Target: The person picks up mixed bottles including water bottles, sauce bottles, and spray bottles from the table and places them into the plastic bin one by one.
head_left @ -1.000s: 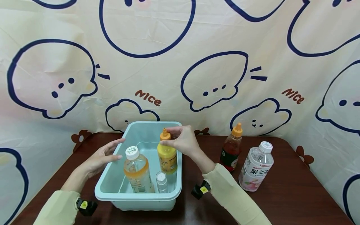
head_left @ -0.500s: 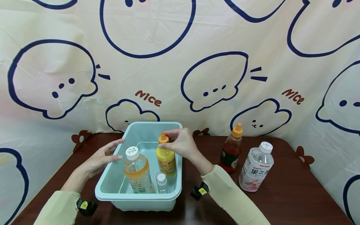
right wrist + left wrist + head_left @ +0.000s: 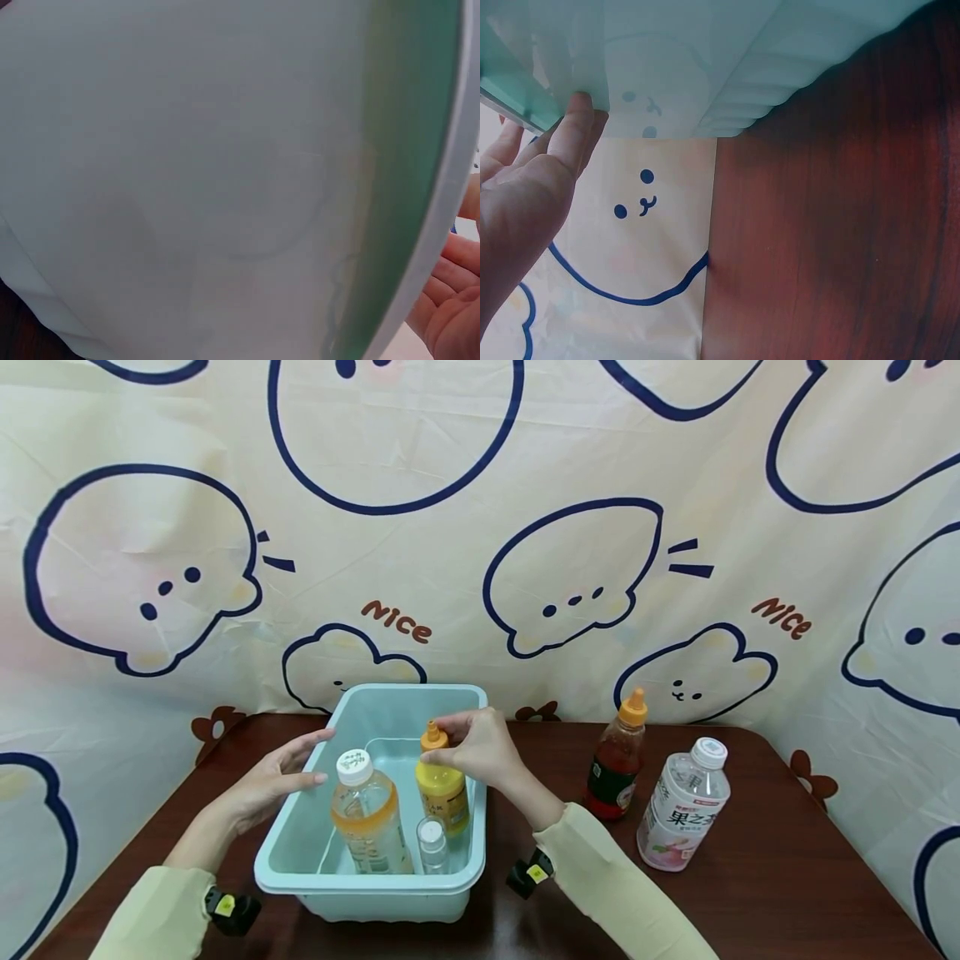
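A yellow squeeze bottle (image 3: pixel 444 797) with an orange nozzle cap stands upright inside the pale blue plastic basin (image 3: pixel 369 885), near its right wall. My right hand (image 3: pixel 483 750) reaches over the right rim and pinches this bottle just below the cap, thumb in front. On the basin's left rim rests my left hand (image 3: pixel 262 781), thumb over the inside and fingers along the outer wall. The left wrist view shows those fingers (image 3: pixel 576 131) against the wall under the rim. In the right wrist view the wall hides the bottle and part of the right hand (image 3: pixel 454 300).
Also in the basin are a large white-capped bottle (image 3: pixel 367 822) with an orange band and a small clear bottle (image 3: pixel 432 847). On the dark wooden table (image 3: pixel 787 860), to the right, stand a dark red squeeze bottle (image 3: pixel 615 768) and a white-capped drink bottle (image 3: pixel 681 810). A printed curtain (image 3: pixel 450 568) hangs behind.
My right hand has lowered the yellow squeeze bottle a little further into the basin and slightly left, beside the small clear bottle. The left hand has stayed on the rim.
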The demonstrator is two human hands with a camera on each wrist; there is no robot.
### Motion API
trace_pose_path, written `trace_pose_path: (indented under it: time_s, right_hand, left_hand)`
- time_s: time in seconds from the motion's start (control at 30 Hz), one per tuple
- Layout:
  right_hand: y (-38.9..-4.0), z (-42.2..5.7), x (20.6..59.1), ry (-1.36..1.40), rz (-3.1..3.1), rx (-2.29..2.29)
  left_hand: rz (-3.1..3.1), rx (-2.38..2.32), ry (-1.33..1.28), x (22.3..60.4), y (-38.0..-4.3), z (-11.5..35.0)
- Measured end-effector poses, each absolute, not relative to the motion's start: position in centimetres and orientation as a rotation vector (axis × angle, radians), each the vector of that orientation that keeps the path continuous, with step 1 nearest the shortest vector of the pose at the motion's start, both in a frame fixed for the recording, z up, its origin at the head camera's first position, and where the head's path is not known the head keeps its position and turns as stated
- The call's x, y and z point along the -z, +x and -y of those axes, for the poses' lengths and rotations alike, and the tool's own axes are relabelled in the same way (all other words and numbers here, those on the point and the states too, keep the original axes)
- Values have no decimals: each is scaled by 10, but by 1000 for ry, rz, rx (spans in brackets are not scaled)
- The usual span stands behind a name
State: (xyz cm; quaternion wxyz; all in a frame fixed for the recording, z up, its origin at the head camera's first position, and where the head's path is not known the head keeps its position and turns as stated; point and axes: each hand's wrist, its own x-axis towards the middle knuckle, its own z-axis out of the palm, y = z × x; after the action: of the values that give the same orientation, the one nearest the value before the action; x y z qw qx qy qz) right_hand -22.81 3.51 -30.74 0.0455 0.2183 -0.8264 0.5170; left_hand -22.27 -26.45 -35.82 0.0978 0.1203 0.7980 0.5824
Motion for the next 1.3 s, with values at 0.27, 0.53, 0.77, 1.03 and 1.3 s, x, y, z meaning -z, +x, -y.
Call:
trace_pose_path:
  time_s: [0.27,0.53,0.77,1.03,1.3]
  right_hand:
    - [-229,-33,311,697,2544,-1536]
    - [-228,-31,313,718,2548,-1514]
    - [-228,-31,315,743,2570,-1478]
    - [-228,-30,316,788,2598,-1422]
    - [-229,-29,318,767,2649,-1381]
  left_hand:
    - [-2362,-1723,367,358,-224,264]
    - [-2356,-1725,362,359,-224,264]
    - [-2367,-1723,363,358,-223,263]
    - [-2363,-1731,351,357,-222,263]
    - [-2374,-1721,341,357,-222,263]
